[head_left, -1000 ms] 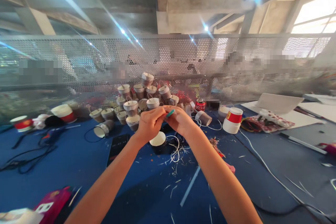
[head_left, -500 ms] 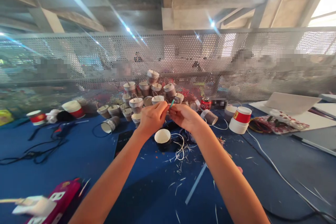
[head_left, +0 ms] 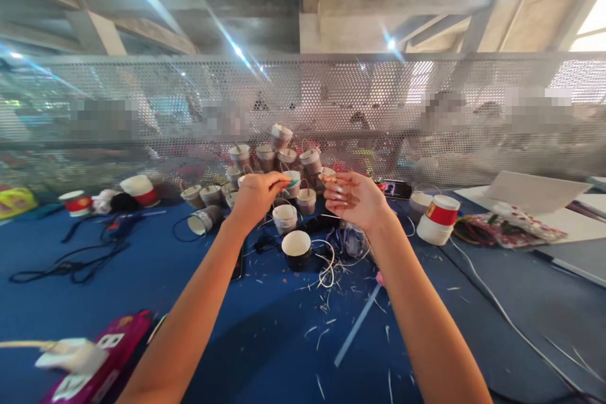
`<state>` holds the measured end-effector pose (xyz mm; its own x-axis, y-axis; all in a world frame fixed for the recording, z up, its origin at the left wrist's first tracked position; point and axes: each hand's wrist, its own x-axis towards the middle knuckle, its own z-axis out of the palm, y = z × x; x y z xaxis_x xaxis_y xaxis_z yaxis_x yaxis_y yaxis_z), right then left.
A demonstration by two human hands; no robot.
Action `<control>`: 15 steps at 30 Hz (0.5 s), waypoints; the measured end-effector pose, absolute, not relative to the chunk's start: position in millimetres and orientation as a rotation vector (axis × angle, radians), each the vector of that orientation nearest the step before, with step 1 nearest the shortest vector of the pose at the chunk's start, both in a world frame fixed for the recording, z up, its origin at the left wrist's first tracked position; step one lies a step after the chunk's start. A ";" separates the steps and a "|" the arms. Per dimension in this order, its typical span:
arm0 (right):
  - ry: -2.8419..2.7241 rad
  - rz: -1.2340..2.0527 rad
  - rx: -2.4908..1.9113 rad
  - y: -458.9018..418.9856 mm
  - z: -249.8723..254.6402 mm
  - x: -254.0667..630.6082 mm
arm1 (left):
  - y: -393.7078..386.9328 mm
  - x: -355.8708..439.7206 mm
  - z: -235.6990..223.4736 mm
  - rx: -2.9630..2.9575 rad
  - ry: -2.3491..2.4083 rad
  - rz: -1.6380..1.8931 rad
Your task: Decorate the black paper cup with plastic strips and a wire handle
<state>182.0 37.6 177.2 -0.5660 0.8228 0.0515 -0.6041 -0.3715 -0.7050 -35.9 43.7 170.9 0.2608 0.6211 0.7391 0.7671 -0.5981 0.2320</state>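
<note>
Both of my hands are raised over a blue table (head_left: 118, 303). My left hand (head_left: 258, 194) is closed in a pinch on a small teal piece (head_left: 292, 182) that pokes out at its fingertips. My right hand (head_left: 356, 197) is a little to the right of it, palm towards me, fingers partly curled and apart, nothing in it. Below and between them a dark paper cup with a white inside (head_left: 297, 249) stands upright amid white string scraps (head_left: 326, 268). Behind the hands lies a pile of small grey cups with wire handles (head_left: 274, 158).
A perforated metal screen (head_left: 379, 113) closes the table's far side. A stack of red-and-white cups (head_left: 438, 219) stands at the right, more red-and-white cups (head_left: 139, 189) at the left. Black cables (head_left: 76, 265) lie at the left, a pink box (head_left: 101, 363) at the near left, papers (head_left: 530, 192) at the far right.
My hands were touching around the teal piece; they have come apart. The left hand keeps the piece and the right hand has drawn off to the right and opened. The view shifted slightly.
</note>
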 end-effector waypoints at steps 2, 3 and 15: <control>-0.817 2.008 -0.436 37.0 178.0 182.0 | 45.3 -30.6 164.9 -2.334 -1.271 -1.293; -0.801 1.970 -0.495 36.7 178.7 181.9 | 45.9 -26.3 160.8 -2.326 -1.287 -1.313; -0.934 1.693 -0.783 40.1 181.2 195.2 | 60.7 21.9 112.1 -3.103 -1.357 -1.315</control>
